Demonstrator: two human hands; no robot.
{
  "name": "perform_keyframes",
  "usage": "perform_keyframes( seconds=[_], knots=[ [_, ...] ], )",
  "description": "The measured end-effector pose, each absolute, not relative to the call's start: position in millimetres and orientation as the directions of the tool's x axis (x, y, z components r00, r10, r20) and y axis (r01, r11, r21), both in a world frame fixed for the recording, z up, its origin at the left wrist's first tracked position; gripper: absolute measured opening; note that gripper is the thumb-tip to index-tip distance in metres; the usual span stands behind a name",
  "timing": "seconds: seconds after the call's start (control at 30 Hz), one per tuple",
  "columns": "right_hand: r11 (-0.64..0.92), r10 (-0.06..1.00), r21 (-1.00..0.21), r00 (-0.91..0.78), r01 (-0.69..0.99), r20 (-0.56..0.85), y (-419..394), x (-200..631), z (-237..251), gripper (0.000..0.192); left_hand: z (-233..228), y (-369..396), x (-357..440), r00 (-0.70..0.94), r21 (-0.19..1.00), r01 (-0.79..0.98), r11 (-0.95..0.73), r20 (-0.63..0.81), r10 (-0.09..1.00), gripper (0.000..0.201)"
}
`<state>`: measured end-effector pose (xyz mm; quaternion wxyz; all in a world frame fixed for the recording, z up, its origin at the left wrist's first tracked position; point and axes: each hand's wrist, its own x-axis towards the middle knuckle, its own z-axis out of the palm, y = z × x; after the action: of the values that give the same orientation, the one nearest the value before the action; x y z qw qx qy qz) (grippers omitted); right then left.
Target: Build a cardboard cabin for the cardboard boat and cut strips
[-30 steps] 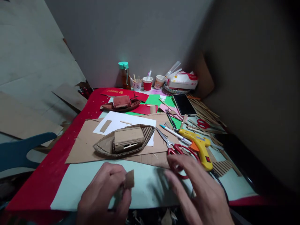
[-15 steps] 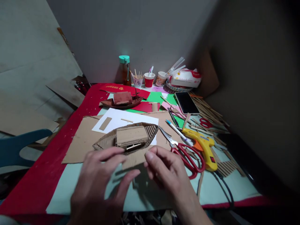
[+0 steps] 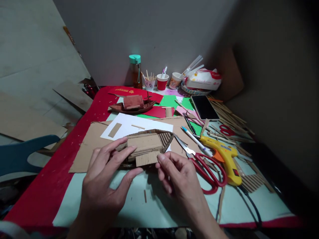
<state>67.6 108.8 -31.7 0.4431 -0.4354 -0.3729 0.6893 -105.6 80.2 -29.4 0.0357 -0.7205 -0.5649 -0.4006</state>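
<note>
A cardboard boat with a box cabin lies on a flat cardboard sheet in the middle of the table. My left hand grips its left end, fingers over the hull and thumb below. My right hand pinches a small rectangular cardboard piece and holds it flat against the near side of the cabin. The hull's near edge is hidden behind both hands.
Red scissors, a yellow glue gun and a pen lie right of the boat. Behind are a phone, a dark model boat, a bottle and cups. A small stick lies near the front edge. A blue chair stands at the left.
My hands moved forward from the table's near edge to the boat. The cardboard piece passed from my left hand to my right and now sits against the cabin.
</note>
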Motion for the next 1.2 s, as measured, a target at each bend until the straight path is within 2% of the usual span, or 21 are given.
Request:
perform_keyframes(
  seconds=[0.43, 0.63, 0.77, 0.83, 0.97, 1.03, 1.2],
  knots=[
    [-0.333, 0.935, -0.922, -0.197, -0.196, -0.295, 112.7, 65.7, -33.4, 0.045, -35.4, 78.5, -103.5, -0.059, 0.421, 0.875, -0.241, 0.585, 0.809, 0.023],
    [-0.350, 0.926, -0.924, -0.209, -0.157, -0.315, 113.8, 68.2, -28.3, 0.042, -43.3, 79.4, -128.4, 0.121, 0.324, 0.877, -0.354, 0.566, 0.815, 0.044],
    [-0.352, 0.925, -0.925, -0.205, -0.141, -0.321, 115.9, 67.5, -24.5, 0.040, -42.3, 82.9, -140.2, 0.206, 0.281, 0.869, -0.407, 0.544, 0.814, 0.049],
    [-0.352, 0.925, -0.926, -0.202, -0.134, -0.322, 117.1, 66.3, -24.4, 0.039, -40.2, 84.1, -136.8, 0.219, 0.303, 0.848, -0.435, 0.548, 0.808, 0.049],
    [-0.344, 0.927, -0.932, -0.198, -0.116, -0.318, 119.5, 64.3, -24.8, 0.037, -36.3, 84.0, -119.7, 0.076, 0.418, 0.827, -0.375, 0.579, 0.812, 0.037],
    [-0.340, 0.928, -0.934, -0.201, -0.106, -0.315, 120.4, 64.2, -24.1, 0.038, -34.4, 83.5, -115.0, 0.055, 0.443, 0.820, -0.362, 0.568, 0.821, 0.036],
    [-0.324, 0.928, -0.943, -0.222, -0.080, -0.300, 121.7, 66.1, -20.8, 0.037, -27.7, 83.0, -122.7, 0.160, 0.319, 0.852, -0.414, 0.595, 0.788, 0.035]
  ],
)
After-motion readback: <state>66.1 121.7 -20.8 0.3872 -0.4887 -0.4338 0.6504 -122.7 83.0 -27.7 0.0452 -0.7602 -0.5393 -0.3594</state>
